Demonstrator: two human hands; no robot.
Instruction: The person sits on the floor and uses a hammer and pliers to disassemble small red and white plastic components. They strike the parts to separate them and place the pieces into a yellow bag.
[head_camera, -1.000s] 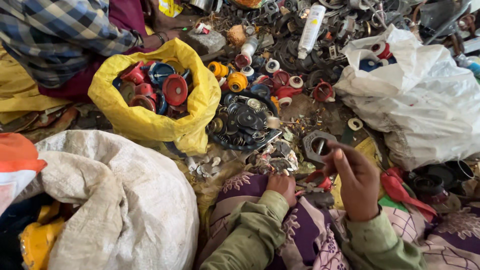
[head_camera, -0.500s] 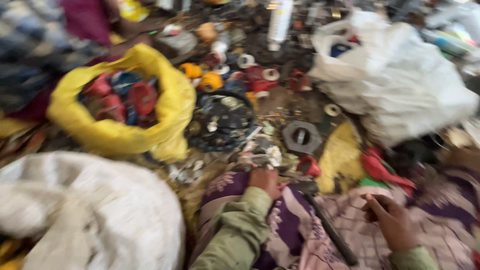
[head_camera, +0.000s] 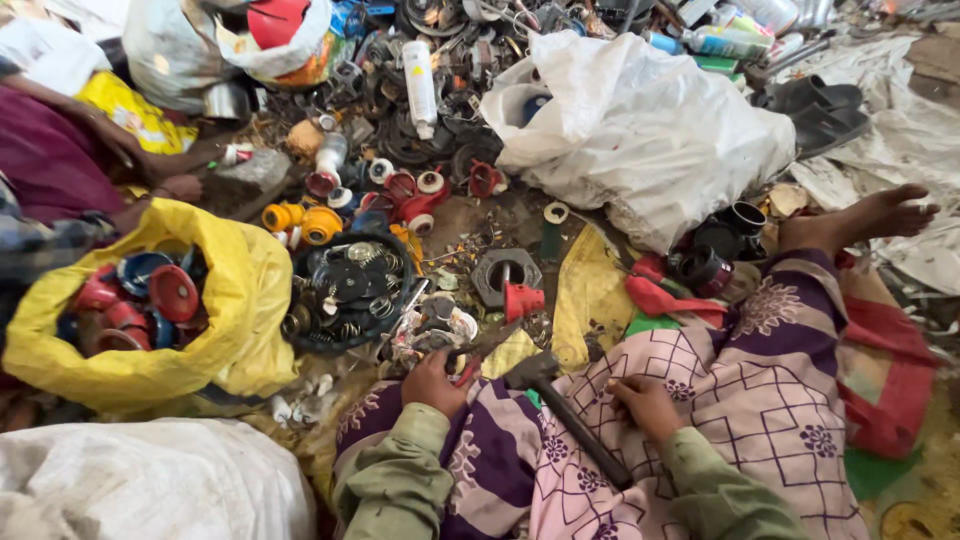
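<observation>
Scrap-strewn ground, sorting under way: left hand (head_camera: 435, 383) clamped on red-handled pliers (head_camera: 480, 352) at lap's front edge, right hand (head_camera: 648, 405) closed on the hammer (head_camera: 560, 410) handle across the lap; next likely needs a piece steadied on the grey block (head_camera: 505, 275).

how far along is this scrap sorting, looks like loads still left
Done: the yellow bag already holds red and blue caps. In hand: the left hand grips a small red-tipped piece; the right hand rests by the hammer. Left: a large mixed pile remains unsorted.
</observation>
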